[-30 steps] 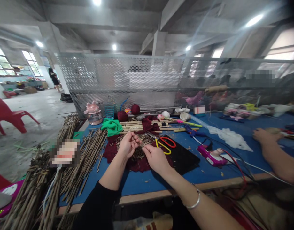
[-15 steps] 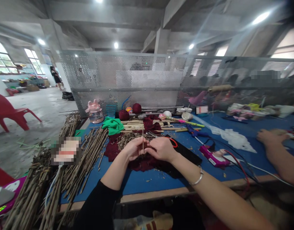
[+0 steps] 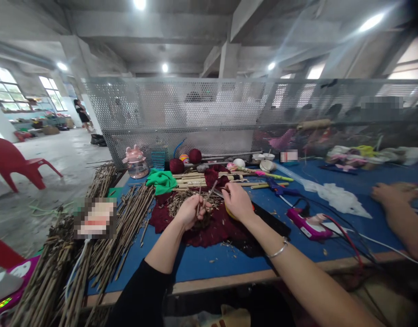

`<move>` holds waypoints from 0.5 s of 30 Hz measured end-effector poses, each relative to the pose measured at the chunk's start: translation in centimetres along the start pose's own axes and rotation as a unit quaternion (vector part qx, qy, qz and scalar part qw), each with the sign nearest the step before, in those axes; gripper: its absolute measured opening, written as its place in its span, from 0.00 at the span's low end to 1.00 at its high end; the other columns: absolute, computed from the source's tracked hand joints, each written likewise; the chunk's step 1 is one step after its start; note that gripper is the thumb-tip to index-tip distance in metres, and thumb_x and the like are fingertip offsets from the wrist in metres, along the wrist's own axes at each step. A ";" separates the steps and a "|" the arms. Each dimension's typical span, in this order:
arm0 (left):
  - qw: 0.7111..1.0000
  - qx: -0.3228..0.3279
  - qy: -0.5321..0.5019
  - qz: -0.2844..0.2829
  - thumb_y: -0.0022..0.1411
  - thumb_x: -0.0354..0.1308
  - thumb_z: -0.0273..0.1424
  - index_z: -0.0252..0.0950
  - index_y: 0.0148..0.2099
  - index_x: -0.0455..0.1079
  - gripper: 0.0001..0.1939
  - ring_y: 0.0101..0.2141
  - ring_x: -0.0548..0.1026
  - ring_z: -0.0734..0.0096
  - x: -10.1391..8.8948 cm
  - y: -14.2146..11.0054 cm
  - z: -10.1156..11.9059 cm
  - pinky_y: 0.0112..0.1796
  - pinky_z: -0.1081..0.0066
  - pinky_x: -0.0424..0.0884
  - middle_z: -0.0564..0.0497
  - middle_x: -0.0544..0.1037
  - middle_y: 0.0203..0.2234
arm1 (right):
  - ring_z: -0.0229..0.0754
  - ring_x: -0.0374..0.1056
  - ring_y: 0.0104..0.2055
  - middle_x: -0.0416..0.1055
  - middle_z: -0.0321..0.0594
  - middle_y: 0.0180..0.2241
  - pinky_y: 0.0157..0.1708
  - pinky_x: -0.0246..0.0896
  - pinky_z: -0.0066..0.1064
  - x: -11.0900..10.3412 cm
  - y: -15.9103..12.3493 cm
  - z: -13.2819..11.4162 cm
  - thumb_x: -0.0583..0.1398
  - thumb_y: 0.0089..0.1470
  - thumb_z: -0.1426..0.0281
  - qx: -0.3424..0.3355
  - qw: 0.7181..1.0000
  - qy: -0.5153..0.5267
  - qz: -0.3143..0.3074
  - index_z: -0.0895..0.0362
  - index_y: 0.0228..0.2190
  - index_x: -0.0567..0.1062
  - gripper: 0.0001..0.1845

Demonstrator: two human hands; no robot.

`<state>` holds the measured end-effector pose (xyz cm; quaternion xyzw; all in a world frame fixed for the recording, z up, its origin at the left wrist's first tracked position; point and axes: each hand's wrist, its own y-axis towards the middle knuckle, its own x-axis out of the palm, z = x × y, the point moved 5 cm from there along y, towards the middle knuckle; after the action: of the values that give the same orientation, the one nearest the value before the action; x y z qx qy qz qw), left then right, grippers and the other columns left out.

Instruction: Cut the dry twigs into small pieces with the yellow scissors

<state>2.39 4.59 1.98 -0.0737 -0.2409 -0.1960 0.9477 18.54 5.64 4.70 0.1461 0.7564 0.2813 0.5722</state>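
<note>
Thin twig pieces (image 3: 213,186) stick up from the closed fingers of my left hand (image 3: 190,212). To its right, my right hand (image 3: 239,202) is closed over the handles of a pair of scissors (image 3: 220,193); part of an orange-yellow handle shows by the palm, and the blades point left. Beneath both hands, a dark red cloth (image 3: 209,236) carries a heap of short cut twig bits (image 3: 177,203). Long brown stalks (image 3: 130,222) lie in a bundle left of the cloth.
A black flat object (image 3: 272,222), a blue glue gun (image 3: 280,187) and a magenta power strip (image 3: 309,225) with cables lie rightward. Behind are a green cloth (image 3: 161,180), dark red yarn balls (image 3: 176,165) and a pink-lidded jar (image 3: 136,162). Another person's arm (image 3: 398,215) rests far right.
My hands have come apart. The right hand has left the twig and moved onto the scissors' handles. In my left hand, two twig pieces now show at different angles.
</note>
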 end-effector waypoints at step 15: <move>0.953 0.211 0.146 0.159 0.55 0.52 0.37 0.37 0.46 0.61 0.17 0.15 0.63 0.84 -2.6 0.8 1.6 0.15 0.81 0.59 0.57 0.65 0.23 | 0.45 0.67 0.36 0.71 0.40 0.36 0.32 0.56 0.30 1.3 -0.6 5.2 0.59 0.42 0.62 0.135 0.977 0.097 -0.132 0.51 0.47 0.63 0.28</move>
<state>-0.07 6.53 2.07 0.1205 -0.1211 0.0038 0.9853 23.11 7.21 2.37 0.0930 0.8518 0.1111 0.5034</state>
